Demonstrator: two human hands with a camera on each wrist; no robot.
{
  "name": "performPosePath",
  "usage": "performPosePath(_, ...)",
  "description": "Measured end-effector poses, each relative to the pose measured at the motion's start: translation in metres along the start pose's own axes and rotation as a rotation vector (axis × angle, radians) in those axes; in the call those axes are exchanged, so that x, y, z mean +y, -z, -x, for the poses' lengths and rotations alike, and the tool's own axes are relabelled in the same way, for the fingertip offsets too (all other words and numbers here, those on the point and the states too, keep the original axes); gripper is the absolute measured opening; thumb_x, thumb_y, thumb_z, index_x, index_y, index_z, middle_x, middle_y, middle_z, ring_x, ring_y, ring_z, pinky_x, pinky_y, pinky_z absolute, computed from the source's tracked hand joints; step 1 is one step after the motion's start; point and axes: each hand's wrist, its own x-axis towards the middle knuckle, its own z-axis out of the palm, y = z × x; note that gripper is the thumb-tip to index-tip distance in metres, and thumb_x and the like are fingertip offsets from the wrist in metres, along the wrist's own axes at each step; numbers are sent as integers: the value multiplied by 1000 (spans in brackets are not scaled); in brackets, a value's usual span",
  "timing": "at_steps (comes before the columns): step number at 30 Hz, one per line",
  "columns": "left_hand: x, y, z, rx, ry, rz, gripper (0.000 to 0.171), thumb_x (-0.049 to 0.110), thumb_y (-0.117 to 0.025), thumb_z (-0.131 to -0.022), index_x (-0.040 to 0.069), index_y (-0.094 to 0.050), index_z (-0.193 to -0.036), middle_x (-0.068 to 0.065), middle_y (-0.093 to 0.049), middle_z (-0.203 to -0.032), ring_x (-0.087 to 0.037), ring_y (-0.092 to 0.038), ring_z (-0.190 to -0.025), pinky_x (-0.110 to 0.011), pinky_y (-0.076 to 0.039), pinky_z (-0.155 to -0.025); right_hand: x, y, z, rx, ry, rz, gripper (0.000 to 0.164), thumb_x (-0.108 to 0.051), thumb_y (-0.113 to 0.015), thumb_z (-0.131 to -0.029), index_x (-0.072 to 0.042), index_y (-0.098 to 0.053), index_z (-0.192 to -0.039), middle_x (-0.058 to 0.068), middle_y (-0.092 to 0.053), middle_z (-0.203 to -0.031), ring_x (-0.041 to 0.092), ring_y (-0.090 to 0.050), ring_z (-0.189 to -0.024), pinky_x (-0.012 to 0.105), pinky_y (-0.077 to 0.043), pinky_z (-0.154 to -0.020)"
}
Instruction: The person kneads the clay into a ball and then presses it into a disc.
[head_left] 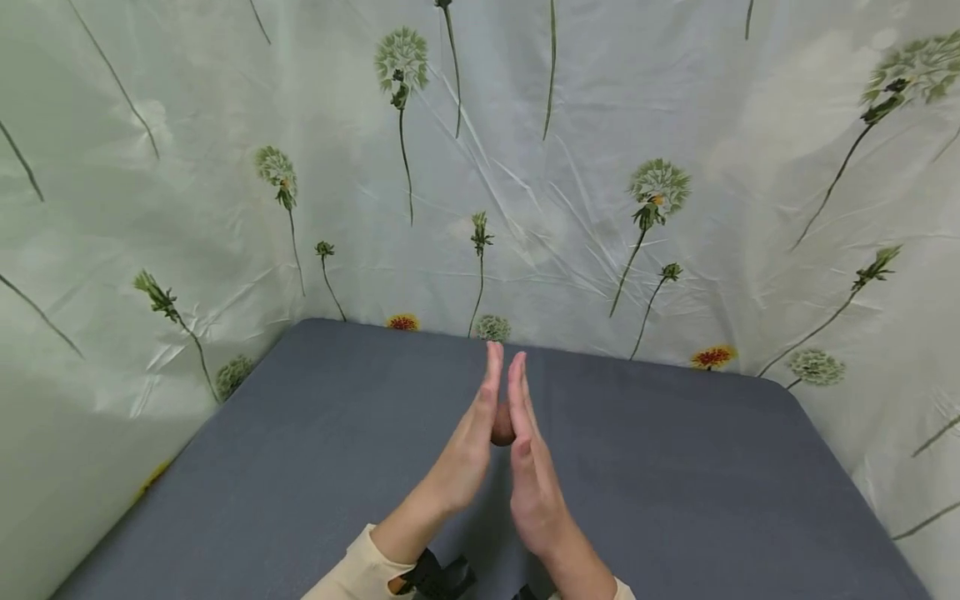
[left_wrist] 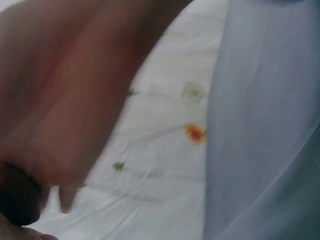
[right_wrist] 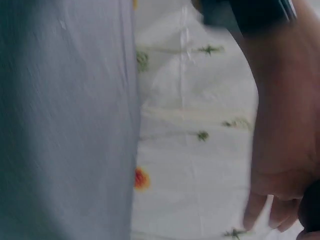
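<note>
Between two upright palms sits a small round brown ball, held by pressure from both sides. My left hand flanks it with fingers straight and pointing away from me. Opposite, my right hand mirrors that pose, its thumb lying along the near side. The fingertips of the two hands are slightly apart. Much of the ball is covered by the palms. In the left wrist view the dark ball shows at the lower left corner; in the right wrist view a dark part of it shows at the right edge.
A dark grey padded surface lies below the hands. Behind and beside it hangs a shiny white sheet printed with dandelions and orange flowers. Black wrist straps and cream sleeves are at the bottom.
</note>
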Motion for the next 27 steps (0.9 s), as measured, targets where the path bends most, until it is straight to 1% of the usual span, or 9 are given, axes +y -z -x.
performPosePath(3, -2, -18, 2, -84, 22, -5, 67, 56, -4, -116, 24, 22, -169, 9, 11, -180, -20, 5, -169, -67, 2, -132, -3, 16, -4, 61, 35, 37, 67, -51, -5, -117, -16, -2, -174, 0, 3, -183, 12, 8, -169, 12, 0, -128)
performPosePath(6, 0, -32, 6, -143, 69, 13, 69, 59, -4, -115, 26, 25, -168, 15, 11, -179, -17, 6, -168, -65, 1, -133, -5, 30, -7, 79, 35, 24, 70, -56, -5, -116, -19, -1, -174, -1, 2, -183, 16, 5, -169, 12, -6, -129)
performPosePath(10, 6, -42, 15, -163, 102, 35, 67, 57, -5, -115, 29, 22, -169, 18, 8, -179, -14, 11, -167, -65, 1, -133, -2, 43, -10, 80, -3, -30, 73, -63, -7, -114, -23, 2, -174, -1, 2, -183, 18, 5, -170, 11, -14, -128)
performPosePath(13, 11, -46, 20, -169, 76, 35, 63, 52, -3, -116, 28, 20, -170, 15, 9, -180, -15, 12, -167, -66, 2, -132, 4, 50, -11, 90, -32, -68, 76, -66, -10, -113, -24, 2, -174, -1, 2, -183, 22, 4, -169, 10, -19, -126)
performPosePath(17, 15, -46, 23, -151, 33, 28, 59, 47, -1, -117, 29, 17, -170, 11, 14, -180, -20, 16, -167, -70, 4, -130, 11, 49, -10, 65, -45, -128, 77, -68, -10, -112, -25, 5, -174, 1, 5, -183, 25, 1, -169, 10, -23, -126)
performPosePath(19, 16, -43, 24, -119, 18, 18, 58, 45, -2, -118, 28, 15, -171, 8, 16, -180, -24, 17, -167, -72, 7, -129, 13, 43, -9, 40, -36, -134, 76, -66, -9, -112, -24, 7, -174, 4, 6, -183, 19, -2, -169, 10, -21, -126)
performPosePath(21, 16, -37, 22, -74, -4, -4, 59, 43, -2, -118, 25, 12, -172, 5, 16, -180, -26, 17, -167, -72, 8, -129, 14, 34, -7, 11, -13, -130, 74, -62, -7, -114, -20, 11, -173, 8, 9, -182, 10, -4, -168, 10, -17, -127)
performPosePath(24, 17, -27, 18, -7, -44, -19, 59, 42, -2, -118, 21, 7, -173, 3, 13, -181, -27, 16, -168, -69, 8, -130, 13, 20, -5, -18, 26, -89, 69, -53, -4, -116, -16, 15, -172, 11, 11, -182, -1, 1, -166, 9, -8, -127)
performPosePath(27, 17, -17, 14, 46, -84, -4, 60, 43, -1, -118, 20, 7, -173, 5, 9, -181, -23, 13, -169, -67, 7, -131, 11, 8, -3, -38, 46, -62, 65, -47, -3, -118, -16, 16, -172, 9, 11, -182, 2, 7, -166, 10, -3, -128)
